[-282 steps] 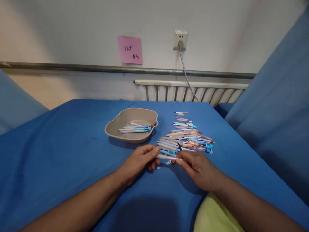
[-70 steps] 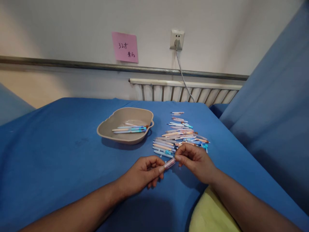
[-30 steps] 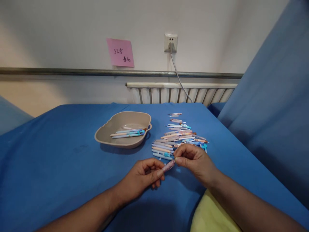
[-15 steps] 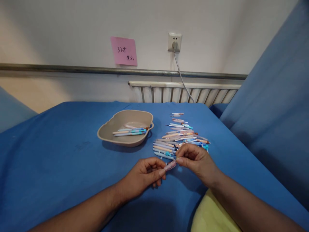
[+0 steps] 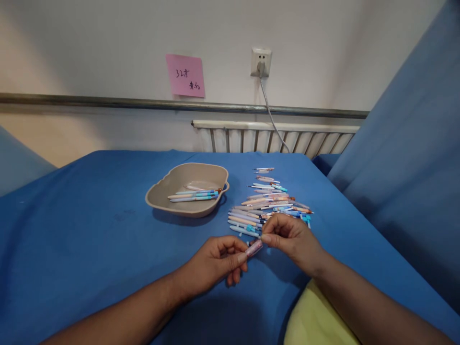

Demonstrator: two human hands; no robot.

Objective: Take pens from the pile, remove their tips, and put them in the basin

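Observation:
Both hands meet over the blue cloth in front of me. My left hand (image 5: 215, 263) pinches the lower end of a short pinkish pen barrel (image 5: 254, 247), which tilts up to the right. My right hand (image 5: 291, 237) has its fingers pressed together at the barrel's upper end. Just behind the hands lies a pile of pastel pens and pen parts (image 5: 268, 206). Left of the pile stands a beige tray (image 5: 165, 184) with a few pens (image 5: 194, 194) lying in it.
A blue cloth covers the table (image 5: 89, 230). Blue padded panels rise at the right (image 5: 406, 158) and far left. Behind are a wall rail, a radiator (image 5: 273, 136), a socket with a cable (image 5: 260, 62) and a pink note (image 5: 185, 75). Something yellow (image 5: 316, 321) lies under my right forearm.
Earlier I held a long pen level between both hands. Now a shorter barrel is tilted between my fingertips. Over the last second the hands hardly moved.

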